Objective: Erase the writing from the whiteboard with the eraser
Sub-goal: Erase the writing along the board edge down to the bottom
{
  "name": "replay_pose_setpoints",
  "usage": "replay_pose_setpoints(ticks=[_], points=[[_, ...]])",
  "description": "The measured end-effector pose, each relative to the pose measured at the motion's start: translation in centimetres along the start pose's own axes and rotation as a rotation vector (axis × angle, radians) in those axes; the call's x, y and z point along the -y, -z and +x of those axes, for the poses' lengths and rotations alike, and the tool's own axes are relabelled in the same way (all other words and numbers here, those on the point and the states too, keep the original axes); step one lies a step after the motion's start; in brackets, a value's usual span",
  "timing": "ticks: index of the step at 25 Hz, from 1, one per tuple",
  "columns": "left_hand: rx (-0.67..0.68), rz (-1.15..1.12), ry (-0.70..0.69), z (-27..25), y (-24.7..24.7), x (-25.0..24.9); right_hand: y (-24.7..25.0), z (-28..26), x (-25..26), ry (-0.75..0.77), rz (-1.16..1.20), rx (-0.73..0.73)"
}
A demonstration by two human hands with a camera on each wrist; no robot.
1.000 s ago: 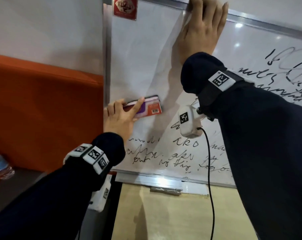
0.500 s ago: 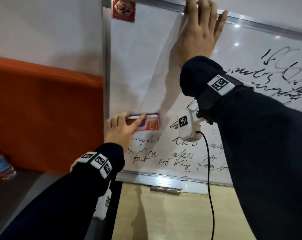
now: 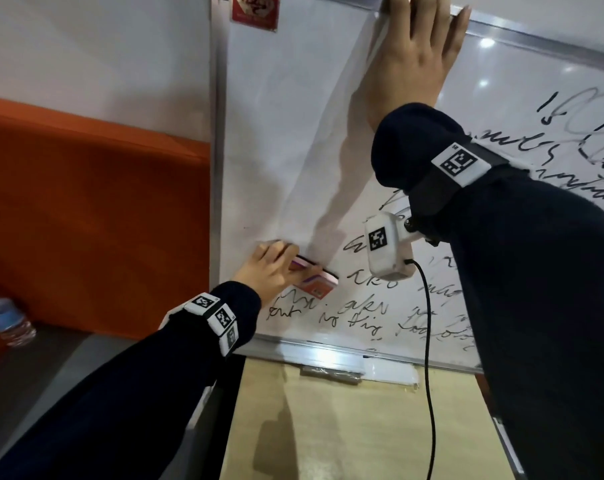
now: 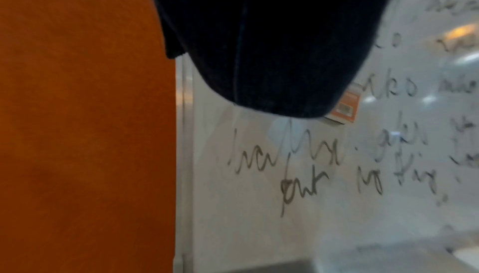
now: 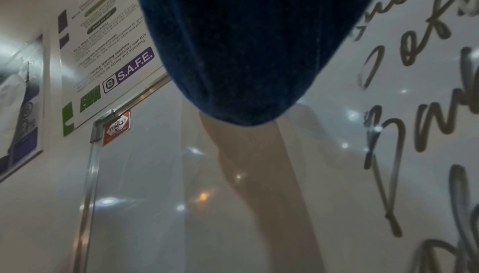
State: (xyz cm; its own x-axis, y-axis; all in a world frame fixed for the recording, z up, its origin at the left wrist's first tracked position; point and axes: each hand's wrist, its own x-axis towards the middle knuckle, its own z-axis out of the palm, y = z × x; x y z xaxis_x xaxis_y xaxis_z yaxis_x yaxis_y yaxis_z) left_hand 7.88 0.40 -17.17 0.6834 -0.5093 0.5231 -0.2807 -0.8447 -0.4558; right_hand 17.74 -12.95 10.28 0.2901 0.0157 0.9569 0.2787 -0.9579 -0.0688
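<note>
Near the lower left corner of the whiteboard (image 3: 286,116), head view: left hand (image 3: 265,271) grips the eraser (image 3: 314,284), fingers curled over its upper edge, pad against the board surface. Eraser tilted, its right end lower, sitting just above the bottom lines of handwriting (image 3: 359,317). Board area above the eraser and along the left frame carries no marks; writing covers the right side and the bottom rows. Right hand (image 3: 414,57) lies flat on the board at its top edge, fingers straight and spread, fingertips reaching the metal frame. Red sticker (image 3: 256,10) at the top left corner of the board. Orange panel (image 3: 96,216) left of the board; water bottle (image 3: 7,318) on the grey ledge below it.

Left wrist view: dark sleeve (image 4: 272,41) hides the hand; only an orange corner of the eraser (image 4: 346,107) shows, touching the board beside the writing (image 4: 285,164). Picture blurred.

Right wrist view: sleeve (image 5: 246,41) blocks the fingers; cannot tell their state from here. Large handwriting (image 5: 401,134) at right; printed poster (image 5: 108,52) on the wall beyond the board's top frame.
</note>
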Motion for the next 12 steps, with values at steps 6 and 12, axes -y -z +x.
replay_pose_setpoints(ticks=[6, 12], points=[[0.056, 0.075, 0.101, 0.5, 1.2, 1.0, 1.4, 0.2, 0.2, 0.021, -0.053, 0.206], [-0.016, 0.026, 0.021, 0.0, 0.4, 2.0, 2.0, 0.1, -0.4, 0.037, -0.059, 0.279]])
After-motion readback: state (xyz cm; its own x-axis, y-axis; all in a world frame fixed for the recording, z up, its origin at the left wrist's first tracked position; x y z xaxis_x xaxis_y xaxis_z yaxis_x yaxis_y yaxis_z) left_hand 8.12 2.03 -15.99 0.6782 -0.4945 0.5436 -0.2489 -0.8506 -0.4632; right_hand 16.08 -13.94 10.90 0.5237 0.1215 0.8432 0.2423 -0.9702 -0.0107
